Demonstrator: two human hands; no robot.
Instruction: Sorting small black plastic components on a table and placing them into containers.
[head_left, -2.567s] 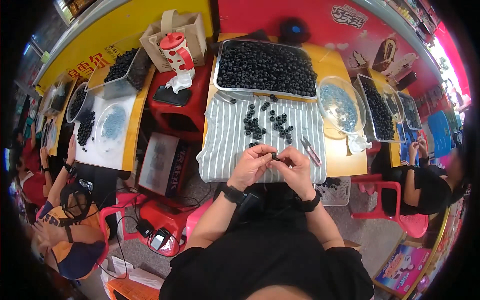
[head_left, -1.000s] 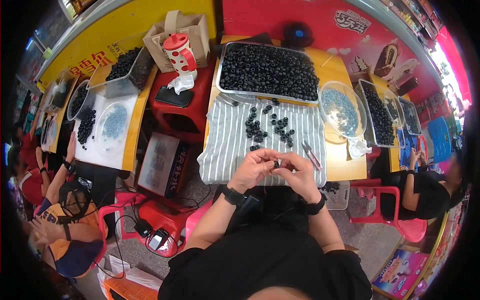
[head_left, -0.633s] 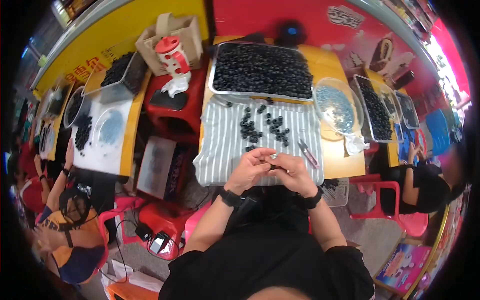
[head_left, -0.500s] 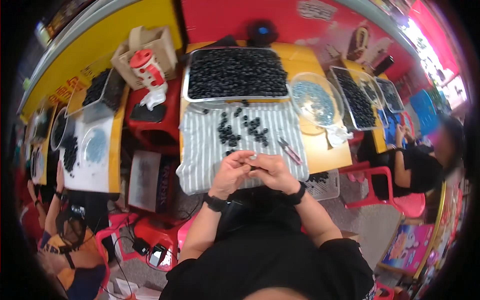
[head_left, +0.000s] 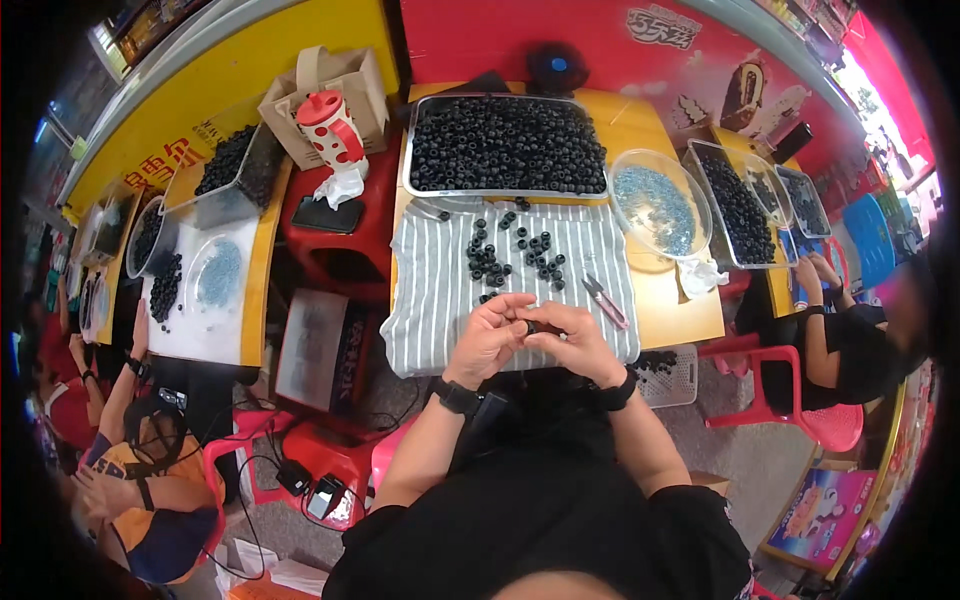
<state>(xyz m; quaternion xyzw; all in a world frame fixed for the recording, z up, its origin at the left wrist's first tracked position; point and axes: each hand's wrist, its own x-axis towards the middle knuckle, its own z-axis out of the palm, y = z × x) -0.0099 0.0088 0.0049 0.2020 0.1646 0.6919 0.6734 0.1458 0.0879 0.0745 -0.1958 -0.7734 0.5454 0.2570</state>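
Both hands meet over the near edge of a grey-and-white striped cloth. Between the fingertips is a small black round part, mostly covered by the fingers. My left hand pinches it from one side, and my right hand closes on it from the other. Just beyond the hands, several black ring-shaped parts lie loose on the cloth. To the right of them rests a small pair of snips with pink handles.
Beyond the cloth stands a clear tray heaped with black parts. At its right is a round clear tub of pale blue bits, with crumpled tissue nearby. A red stool holds a phone. Other people work at tables on both sides.
The whole view has shifted, so the table and hands appear farther right. The fingers have adjusted slightly around the small black part, which both hands still hold.
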